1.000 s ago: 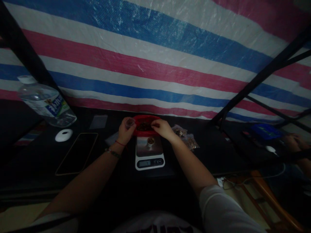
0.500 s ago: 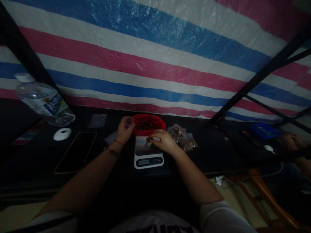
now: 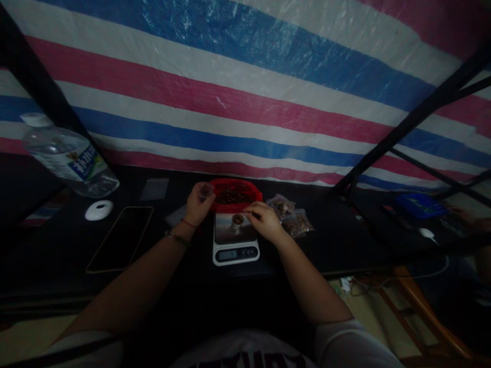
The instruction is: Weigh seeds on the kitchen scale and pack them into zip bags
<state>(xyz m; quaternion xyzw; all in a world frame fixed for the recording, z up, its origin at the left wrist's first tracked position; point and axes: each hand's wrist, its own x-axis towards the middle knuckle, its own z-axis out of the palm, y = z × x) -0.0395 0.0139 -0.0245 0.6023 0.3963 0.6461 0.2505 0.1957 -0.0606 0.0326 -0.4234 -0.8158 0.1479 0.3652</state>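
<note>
A small clear plastic cup [image 3: 206, 191] is held in my left hand [image 3: 197, 206], fingers closed around it, beside the left end of a red plastic bag [image 3: 258, 194]. Brown dried bits [image 3: 232, 197] fill the open bag. In front of the bag, a white kitchen scale [image 3: 237, 258] with a metal plate carries a little cup [image 3: 237, 221] of brown bits. My right hand [image 3: 265, 221] hovers just right of that little cup, thumb and fingertips pinched near the bag's front edge. Whatever the pinch holds is too small to see.
Zip bags of brown bits [image 3: 295, 223] lie right of my hand. Leftward are a flat zip bag [image 3: 154, 189], a phone [image 3: 120, 240], a white oval case [image 3: 98, 210] and a large bottle [image 3: 71, 158]. Another person's arm [image 3: 470, 222] and a blue object [image 3: 420, 206] are far right.
My right hand has drawn back from the little cup on the scale, moving slightly right and away, so the cup now shows fully. My left hand has stayed nearly in place.
</note>
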